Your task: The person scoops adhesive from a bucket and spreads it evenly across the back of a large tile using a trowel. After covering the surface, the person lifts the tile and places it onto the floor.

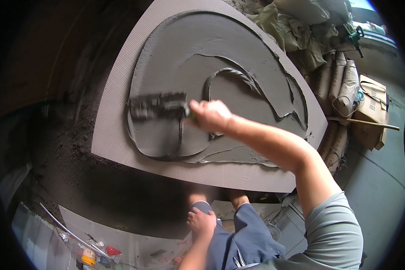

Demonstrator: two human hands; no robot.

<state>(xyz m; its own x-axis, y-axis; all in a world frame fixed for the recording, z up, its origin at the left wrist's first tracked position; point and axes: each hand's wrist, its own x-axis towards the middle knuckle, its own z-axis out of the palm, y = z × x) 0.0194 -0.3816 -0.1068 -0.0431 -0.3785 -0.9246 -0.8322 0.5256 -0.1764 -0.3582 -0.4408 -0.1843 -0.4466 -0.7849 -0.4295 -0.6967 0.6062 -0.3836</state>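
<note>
R fingers: right hand (211,116) clenched round the handle of a trowel (157,105), motion-blurred.
Trowel: blade ran L from R fingers, over L part of the mortar; can't tell if it touched.
L fingers: left hand (201,220) lay relaxed on a knee of the blue-grey shorts (256,231), well below R fingers.
Mortar: grey mortar (207,33) spread under & around R fingers, ridged just R of them, smoother beyond.
Board: pale textured board (110,117) under the mortar; bare margin showed L of the blade & nearside, btwn R fingers and knees.
Obstacles: wooden stick (373,123) well R of R fingers, inner end nr board's R corner; stacked sacks (325,83) close off that side, cardboard box (370,108) beyond; pale bags (297,31) & green power tool (354,38) far R, up top.
Low L: yellow tub (88,257) & red item (113,250), L of and below L fingers.
Room: dark gritty ground (63,148) ran past board's L edge, beyond the blade; grey tiled floor (378,180) lay far R of R fingers, past the sacks.
</note>
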